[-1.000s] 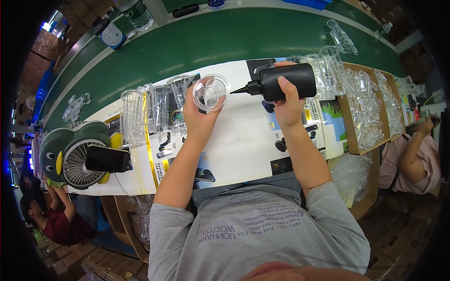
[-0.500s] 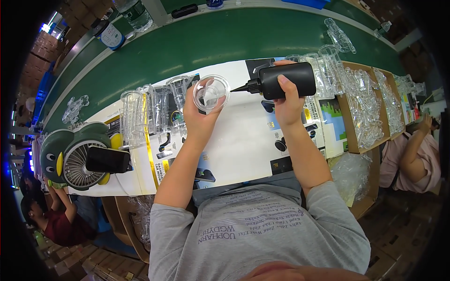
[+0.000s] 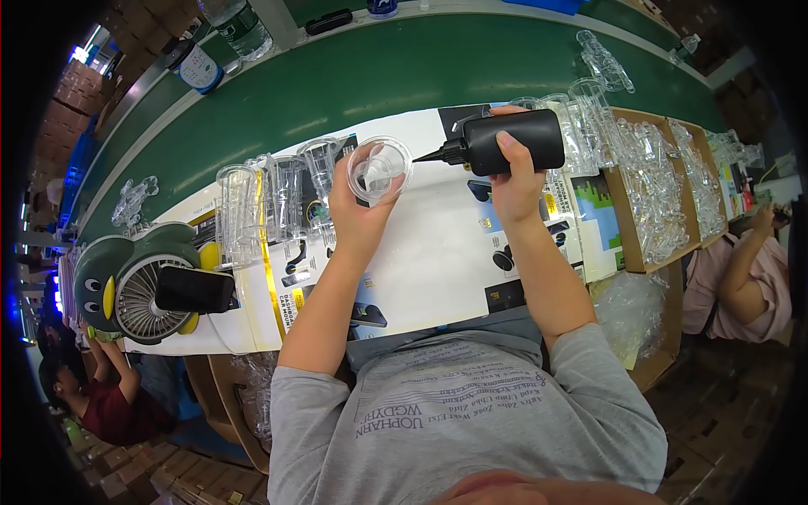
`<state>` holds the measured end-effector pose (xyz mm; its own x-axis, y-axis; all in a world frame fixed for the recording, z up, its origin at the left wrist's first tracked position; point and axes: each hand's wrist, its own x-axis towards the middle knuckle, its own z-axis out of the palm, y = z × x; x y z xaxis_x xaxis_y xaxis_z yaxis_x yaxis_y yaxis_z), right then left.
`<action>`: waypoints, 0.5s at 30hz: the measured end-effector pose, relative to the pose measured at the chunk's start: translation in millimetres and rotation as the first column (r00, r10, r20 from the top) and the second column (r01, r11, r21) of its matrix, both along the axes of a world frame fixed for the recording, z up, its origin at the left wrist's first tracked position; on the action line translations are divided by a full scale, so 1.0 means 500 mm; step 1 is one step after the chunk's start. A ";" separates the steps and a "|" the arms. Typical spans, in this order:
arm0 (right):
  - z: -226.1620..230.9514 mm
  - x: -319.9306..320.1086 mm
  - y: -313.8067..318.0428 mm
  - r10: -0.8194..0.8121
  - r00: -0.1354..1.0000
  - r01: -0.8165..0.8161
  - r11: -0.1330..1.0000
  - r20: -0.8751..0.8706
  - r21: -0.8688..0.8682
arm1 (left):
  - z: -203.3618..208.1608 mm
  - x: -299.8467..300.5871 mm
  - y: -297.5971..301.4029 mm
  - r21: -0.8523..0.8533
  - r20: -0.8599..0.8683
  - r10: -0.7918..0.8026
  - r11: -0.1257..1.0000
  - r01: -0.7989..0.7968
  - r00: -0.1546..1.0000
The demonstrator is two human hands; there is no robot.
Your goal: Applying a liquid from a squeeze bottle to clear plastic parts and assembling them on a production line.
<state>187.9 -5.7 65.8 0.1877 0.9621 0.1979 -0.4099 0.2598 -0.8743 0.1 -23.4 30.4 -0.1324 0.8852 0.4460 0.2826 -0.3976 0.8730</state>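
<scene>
My left hand (image 3: pixel 360 206) is closed round a clear plastic cup-like part (image 3: pixel 391 187), its round opening turned up toward me. A smaller clear piece shows inside it. In my right hand (image 3: pixel 517 187) lies a black squeeze bottle (image 3: pixel 526 139), held on its side. The bottle's thin black nozzle (image 3: pixel 431 156) points left, its tip right at the rim of the clear part; whether they touch I cannot tell. Below both hands is a white printed sheet (image 3: pixel 421 278) on the bench.
Clear plastic cylinders (image 3: pixel 288 195) stand to the left, more (image 3: pixel 593 126) to the right. A cardboard tray (image 3: pixel 627 215) holds many clear parts. At left, a green penguin-shaped fan (image 3: pixel 135 286) has a black phone (image 3: pixel 195 289) before it. Behind runs a green surface (image 3: pixel 404 71). Other people sit at both sides.
Almost nothing differs. The bottle in my right hand has shifted very slightly left, and the clear part stays in my left hand.
</scene>
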 end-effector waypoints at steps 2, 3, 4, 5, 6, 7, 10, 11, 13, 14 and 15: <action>0.000 0.001 0.000 0.012 1.000 -0.012 1.000 0.001 -0.008 | -0.002 -0.001 0.001 0.002 -0.003 -0.001 1.000 0.001 1.000; -0.001 0.001 0.001 0.011 1.000 -0.011 1.000 0.001 -0.008 | -0.002 -0.001 0.001 0.006 -0.010 0.000 1.000 0.000 1.000; -0.002 0.001 0.003 0.007 1.000 -0.007 1.000 0.000 -0.002 | -0.002 -0.001 0.001 0.009 -0.016 0.001 1.000 -0.001 1.000; -0.003 0.001 0.003 0.002 1.000 -0.002 1.000 -0.001 0.004 | -0.002 -0.001 0.001 0.009 -0.017 0.001 1.000 -0.001 1.000; -0.002 0.001 0.003 0.002 1.000 -0.002 1.000 -0.001 0.004 | -0.001 -0.002 0.001 0.015 -0.027 0.001 1.000 -0.001 1.000; -0.002 0.000 0.003 -0.002 1.000 0.002 1.000 -0.007 0.007 | -0.001 -0.001 0.001 0.021 -0.037 0.001 1.000 0.000 0.999; -0.003 0.001 0.003 -0.006 1.000 0.006 1.000 -0.011 0.006 | -0.001 0.000 0.001 0.021 -0.033 -0.003 1.000 0.004 0.999; -0.003 0.001 0.003 -0.005 1.000 0.005 1.000 -0.009 0.002 | 0.000 0.000 0.001 0.021 -0.034 -0.003 1.000 0.004 0.999; -0.004 0.003 0.004 -0.001 1.000 0.001 1.000 -0.009 -0.003 | 0.000 0.000 0.001 0.015 -0.034 -0.009 1.000 0.010 0.999; -0.004 0.004 0.004 0.005 1.000 -0.005 1.000 -0.009 -0.007 | 0.000 -0.001 0.001 0.015 -0.034 -0.010 1.000 0.011 0.999; -0.003 0.003 0.004 0.004 1.000 -0.004 1.000 -0.009 -0.007 | -0.002 -0.001 0.001 0.015 -0.043 -0.008 1.000 0.008 0.999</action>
<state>189.5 -3.6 64.3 0.1858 0.9641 0.1897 -0.4192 0.2523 -0.8721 -0.6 -23.1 29.5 -0.1056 0.8794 0.4641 0.3169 -0.4127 0.8540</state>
